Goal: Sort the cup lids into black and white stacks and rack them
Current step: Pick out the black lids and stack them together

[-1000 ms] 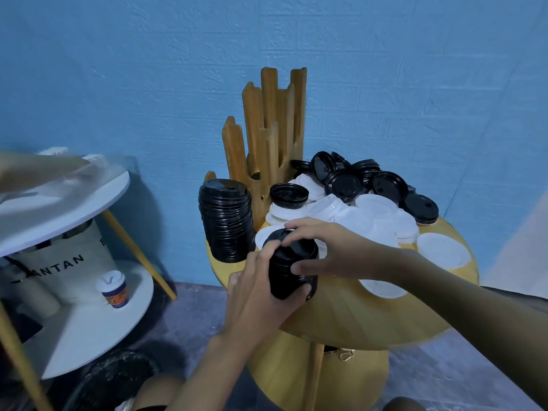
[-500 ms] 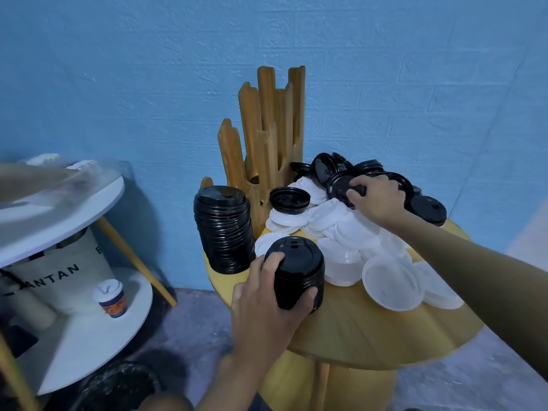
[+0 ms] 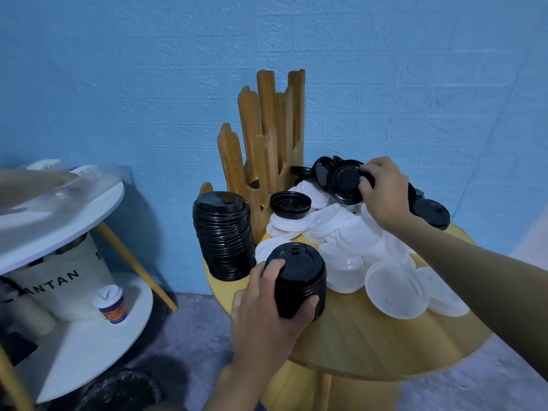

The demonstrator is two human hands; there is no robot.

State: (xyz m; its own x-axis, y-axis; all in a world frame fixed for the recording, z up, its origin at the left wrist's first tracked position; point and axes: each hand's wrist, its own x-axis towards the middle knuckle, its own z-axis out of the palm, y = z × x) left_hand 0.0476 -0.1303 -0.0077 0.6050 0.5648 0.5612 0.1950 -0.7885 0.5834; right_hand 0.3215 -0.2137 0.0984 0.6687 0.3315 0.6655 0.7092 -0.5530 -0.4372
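Observation:
My left hand (image 3: 267, 315) grips a short stack of black lids (image 3: 299, 277) at the near left of the round wooden table (image 3: 370, 345). A taller black lid stack (image 3: 222, 235) stands just left of it. My right hand (image 3: 384, 191) pinches a single black lid (image 3: 345, 180), tilted on edge, over the loose pile at the back. White lids (image 3: 350, 232) lie heaped in the middle, with one upturned white lid (image 3: 396, 289) at the near right. More black lids (image 3: 431, 213) lie behind my right wrist. The wooden slatted rack (image 3: 267, 143) stands at the table's back left.
An upturned black lid (image 3: 290, 204) rests on white lids beside the rack. To the left is a white two-tier side table (image 3: 83, 330) holding a small paper cup (image 3: 111, 304) and a canvas bag (image 3: 59, 277). A blue wall is close behind.
My right hand has left the held stack, reached to the back pile and lifted one black lid onto its edge. My left hand keeps hold of the short black stack.

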